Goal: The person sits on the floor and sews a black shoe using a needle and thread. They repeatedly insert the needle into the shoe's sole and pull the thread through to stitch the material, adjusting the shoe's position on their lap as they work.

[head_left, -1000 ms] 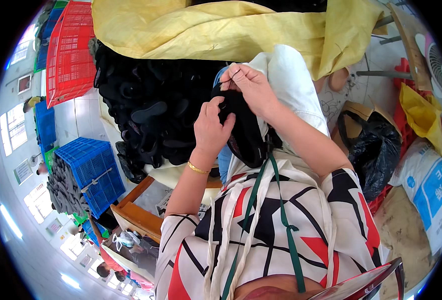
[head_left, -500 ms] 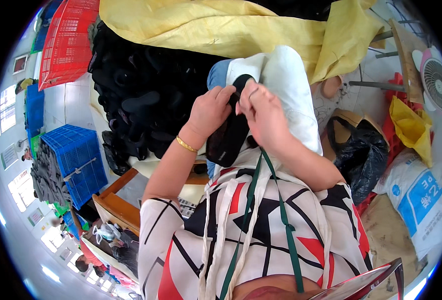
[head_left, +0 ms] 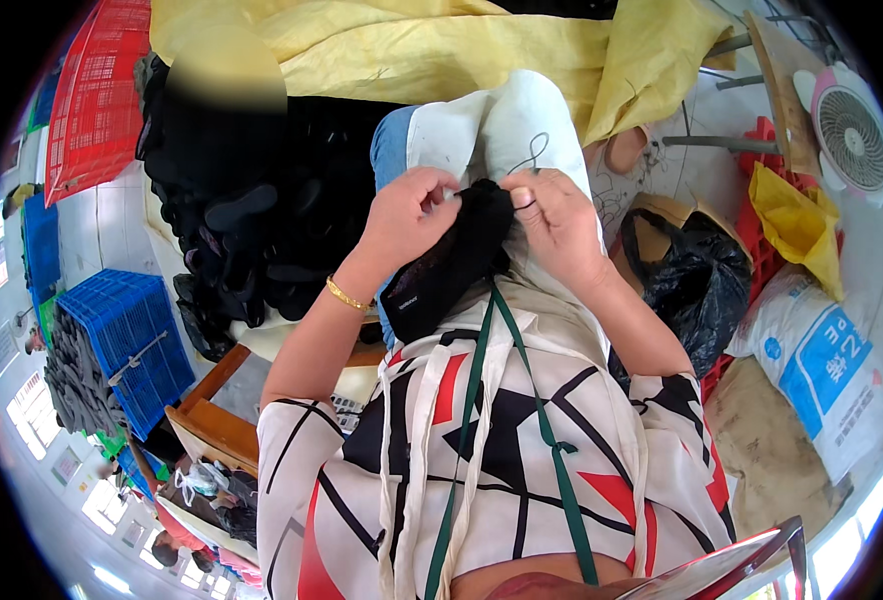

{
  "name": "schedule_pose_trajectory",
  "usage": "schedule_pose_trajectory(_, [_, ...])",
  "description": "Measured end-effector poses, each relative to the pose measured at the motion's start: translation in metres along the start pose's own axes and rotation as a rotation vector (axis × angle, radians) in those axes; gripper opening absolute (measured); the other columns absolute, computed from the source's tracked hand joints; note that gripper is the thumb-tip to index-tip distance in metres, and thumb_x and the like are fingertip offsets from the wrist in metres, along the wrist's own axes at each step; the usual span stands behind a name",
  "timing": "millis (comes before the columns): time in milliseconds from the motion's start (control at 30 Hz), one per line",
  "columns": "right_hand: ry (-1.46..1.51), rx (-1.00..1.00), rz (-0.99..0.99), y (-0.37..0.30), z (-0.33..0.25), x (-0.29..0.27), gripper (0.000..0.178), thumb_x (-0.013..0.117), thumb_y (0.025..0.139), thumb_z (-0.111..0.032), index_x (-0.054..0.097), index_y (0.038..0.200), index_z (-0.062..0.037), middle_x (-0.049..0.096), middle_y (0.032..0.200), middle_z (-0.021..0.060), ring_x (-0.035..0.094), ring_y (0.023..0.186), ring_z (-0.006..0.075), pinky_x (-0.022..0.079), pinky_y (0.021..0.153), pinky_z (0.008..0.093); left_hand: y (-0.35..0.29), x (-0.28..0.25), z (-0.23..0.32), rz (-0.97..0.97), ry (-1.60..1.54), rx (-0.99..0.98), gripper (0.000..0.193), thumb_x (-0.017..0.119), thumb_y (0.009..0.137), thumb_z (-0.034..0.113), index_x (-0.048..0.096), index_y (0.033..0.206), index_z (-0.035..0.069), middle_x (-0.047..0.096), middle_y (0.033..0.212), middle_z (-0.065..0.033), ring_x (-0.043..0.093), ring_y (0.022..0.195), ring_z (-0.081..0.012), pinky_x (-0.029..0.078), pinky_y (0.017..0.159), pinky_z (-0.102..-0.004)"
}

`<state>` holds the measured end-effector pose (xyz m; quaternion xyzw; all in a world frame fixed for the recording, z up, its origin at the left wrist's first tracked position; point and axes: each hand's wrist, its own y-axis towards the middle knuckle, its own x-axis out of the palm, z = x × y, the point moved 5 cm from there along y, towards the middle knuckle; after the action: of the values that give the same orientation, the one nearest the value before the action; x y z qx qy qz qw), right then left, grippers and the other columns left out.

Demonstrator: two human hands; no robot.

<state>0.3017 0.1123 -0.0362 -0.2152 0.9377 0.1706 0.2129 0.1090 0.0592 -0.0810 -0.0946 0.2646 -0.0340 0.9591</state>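
A black fabric piece shaped like a shoe upper [head_left: 437,285], with small pale print on its side, lies on my lap. Beside its upper left edge is my left hand [head_left: 417,212], fingers curled and thumb close to the forefinger; whatever they pinch is too small to make out. Over at the piece's far right end, my right hand [head_left: 554,215] pinches it between thumb and fingers. A thin dark thread [head_left: 536,150] loops up above these fingers, against the white cloth [head_left: 542,105] over my knees.
To the left spreads a heap of similar black pieces [head_left: 232,225]. Yellow sheeting [head_left: 442,55] lies beyond my knees. A red crate [head_left: 97,100] and a blue crate [head_left: 132,340] stand further left. On the right are a black plastic bag [head_left: 697,295], a white sack [head_left: 812,370] and a fan [head_left: 855,140].
My hands have moved apart, the left to the left and the right to the right. The black piece has tilted, and a thread loop now shows above my right hand.
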Motion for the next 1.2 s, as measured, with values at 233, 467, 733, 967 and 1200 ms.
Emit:
schedule_pose_trajectory(233, [-0.078,-0.220,-0.164,-0.007,-0.012,0.010,0.016,0.066,0.090,-0.006,0.068,0.106,-0.0038,0.065,0.084,0.0138,0.064,0.082,0.0324,0.055,0.078,0.0396,0.004,0.034,-0.012,-0.314,-0.020,-0.386,0.026,0.071,0.083,0.023,0.071,0.078,-0.002,0.068,0.068,-0.0161,0.065,0.058,-0.0246,0.050,0.057,-0.0330])
schedule_pose_trajectory(467, [-0.120,0.487,-0.150,-0.001,0.067,-0.057,0.018,0.063,0.095,-0.011,0.064,0.110,-0.0020,0.071,0.088,0.0160,0.072,0.078,0.0261,0.055,0.073,0.0350,-0.013,0.021,-0.024,-0.272,-0.332,-0.558,0.017,0.071,0.085,0.015,0.071,0.086,-0.002,0.068,0.071,-0.0059,0.062,0.058,-0.0119,0.051,0.055,-0.0258])
schedule_pose_trajectory(733, [-0.140,0.028,-0.386,0.000,0.026,0.035,0.009,0.069,0.087,-0.016,0.068,0.093,-0.0091,0.063,0.083,0.0077,0.066,0.079,0.0293,0.053,0.066,0.0396,-0.017,0.021,-0.012,-0.187,-0.327,-0.502,0.019,0.073,0.085,0.017,0.071,0.085,-0.002,0.068,0.070,-0.0057,0.062,0.059,-0.0106,0.049,0.054,-0.0251])
schedule_pose_trajectory(967, [-0.358,-0.037,-0.500,-0.002,0.030,0.060,0.004,0.068,0.084,-0.014,0.065,0.082,-0.0112,0.058,0.082,0.0052,0.063,0.086,0.0262,0.052,0.065,0.0414,-0.021,0.018,-0.027,-0.164,-0.157,-0.381,0.018,0.072,0.087,0.017,0.069,0.086,-0.001,0.065,0.067,-0.0026,0.056,0.056,-0.0068,0.045,0.052,-0.0243])
schedule_pose_trajectory(1200, [-0.402,-0.090,-0.596,0.002,0.034,0.065,0.004,0.068,0.082,-0.013,0.064,0.083,-0.0120,0.057,0.084,0.0048,0.063,0.086,0.0266,0.051,0.066,0.0417,-0.013,0.016,-0.031,-0.128,-0.125,-0.206,0.014,0.069,0.090,0.012,0.066,0.091,-0.002,0.065,0.076,-0.0043,0.057,0.070,-0.0113,0.048,0.066,-0.0281])
